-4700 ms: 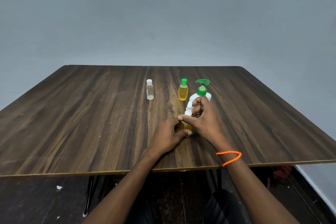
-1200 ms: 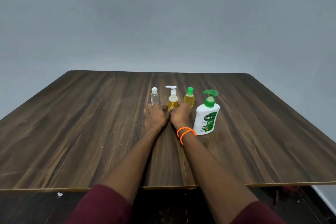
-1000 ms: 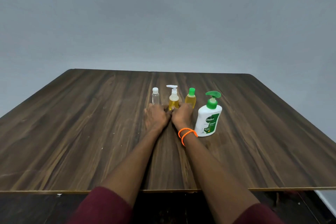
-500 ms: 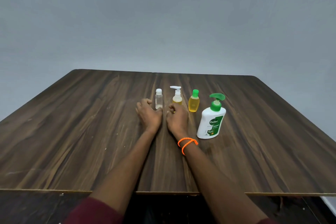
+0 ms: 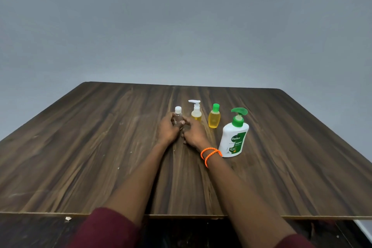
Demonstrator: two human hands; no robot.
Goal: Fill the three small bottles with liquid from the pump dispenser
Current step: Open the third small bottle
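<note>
Wood-grain laminate covers the surface (image 5: pixel 80 157), and our four containers stand in a row near its middle. Largest is the white dispenser (image 5: pixel 233 137) with its green pump head, at the right end and nearest to us. It looks the heaviest and steadiest of the lot, and we judge it is best pressed straight down on the pump while the body is braced.

Left of it stands the yellow bottle (image 5: pixel 214 118) with a green cap, then the pump bottle (image 5: pixel 196 111) with a white head and yellow liquid low in it. Both look already filled, though we cannot see the levels exactly.

Smallest is the clear bottle (image 5: pixel 178 117) at the left end, white cap on and seemingly empty. Our left hand (image 5: pixel 168 130) curls round its left side and our right hand (image 5: pixel 194 133) pinches it from the right, so both are grasping it where it stands on the surface. We expect it to be very light, thin-walled and easy to tip or squash. It should be held low on the body with one hand while the other twists the cap. An orange bracelet (image 5: pixel 210 154) sits on our right wrist.
</note>
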